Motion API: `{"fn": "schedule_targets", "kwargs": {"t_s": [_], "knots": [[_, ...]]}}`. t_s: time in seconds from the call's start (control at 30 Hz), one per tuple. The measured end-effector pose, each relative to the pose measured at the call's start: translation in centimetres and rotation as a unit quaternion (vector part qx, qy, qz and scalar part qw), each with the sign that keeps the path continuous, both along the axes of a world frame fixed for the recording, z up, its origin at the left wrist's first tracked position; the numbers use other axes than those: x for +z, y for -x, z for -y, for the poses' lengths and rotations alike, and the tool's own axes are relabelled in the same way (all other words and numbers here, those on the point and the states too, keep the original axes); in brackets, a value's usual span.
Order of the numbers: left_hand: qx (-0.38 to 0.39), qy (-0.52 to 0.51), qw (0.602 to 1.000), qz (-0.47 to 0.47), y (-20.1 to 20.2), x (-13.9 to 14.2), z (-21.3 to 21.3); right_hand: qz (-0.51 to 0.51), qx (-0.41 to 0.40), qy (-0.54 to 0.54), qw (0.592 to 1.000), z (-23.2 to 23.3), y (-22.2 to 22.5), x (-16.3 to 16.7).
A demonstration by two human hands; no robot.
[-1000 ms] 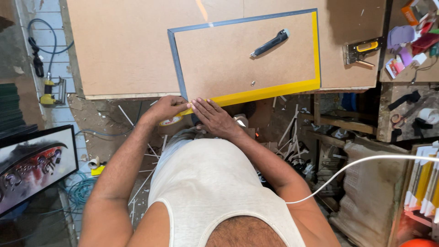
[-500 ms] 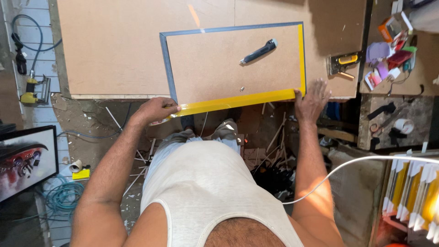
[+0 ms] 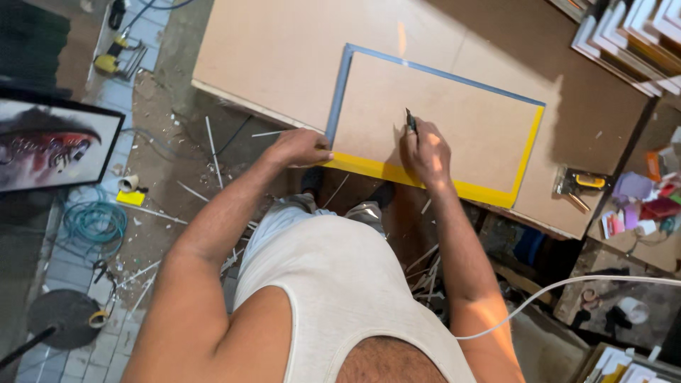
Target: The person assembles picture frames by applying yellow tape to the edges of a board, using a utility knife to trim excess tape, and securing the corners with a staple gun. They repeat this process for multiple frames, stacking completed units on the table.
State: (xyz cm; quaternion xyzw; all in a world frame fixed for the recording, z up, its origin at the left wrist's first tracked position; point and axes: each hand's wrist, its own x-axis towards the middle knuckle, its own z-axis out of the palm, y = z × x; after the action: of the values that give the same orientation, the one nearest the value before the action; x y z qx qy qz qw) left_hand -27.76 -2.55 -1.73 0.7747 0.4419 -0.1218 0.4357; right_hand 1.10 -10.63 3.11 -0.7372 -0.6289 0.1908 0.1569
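A brown rectangular panel (image 3: 440, 120) lies on a large wooden board (image 3: 284, 50), its edges bordered with grey-blue tape on the far and left sides and yellow tape (image 3: 369, 169) on the near and right sides. My left hand (image 3: 301, 147) presses down on the panel's near left corner. My right hand (image 3: 424, 152) holds a dark utility knife (image 3: 411, 122) upright, its tip on the panel's surface near the yellow near edge.
A yellow staple gun (image 3: 582, 184) lies at the board's right corner. Framed picture (image 3: 53, 142) and coiled green cable (image 3: 96, 221) sit on the floor at left. Thin strips litter the floor. Stacked frames (image 3: 631, 32) at top right. White cable (image 3: 567, 284) crosses right.
My right hand left the panel's right corner, took up the knife that lay on the panel, and now holds it point down near the near edge. The view shifted left.
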Motion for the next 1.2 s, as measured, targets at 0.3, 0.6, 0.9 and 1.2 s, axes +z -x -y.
{"fn": "schedule_targets", "kwargs": {"t_s": [0.3,0.6,0.9,1.2], "knots": [[0.010,0.010,0.998,0.067,1.6,-0.2,-0.2,-0.175,0.019,0.018,0.984,2.9,13.0,-3.5],[-0.001,0.007,0.998,0.066,1.9,-0.5,-0.4,-0.170,-0.016,0.078,0.982,3.4,15.7,-3.2],[0.022,0.020,0.995,0.100,3.3,-0.8,-0.3,-0.215,0.030,0.310,0.925,3.6,12.1,-0.2],[0.124,0.089,0.980,0.126,9.1,-3.3,3.1,0.236,0.020,-0.122,0.964,-0.8,7.4,-1.3]]}}
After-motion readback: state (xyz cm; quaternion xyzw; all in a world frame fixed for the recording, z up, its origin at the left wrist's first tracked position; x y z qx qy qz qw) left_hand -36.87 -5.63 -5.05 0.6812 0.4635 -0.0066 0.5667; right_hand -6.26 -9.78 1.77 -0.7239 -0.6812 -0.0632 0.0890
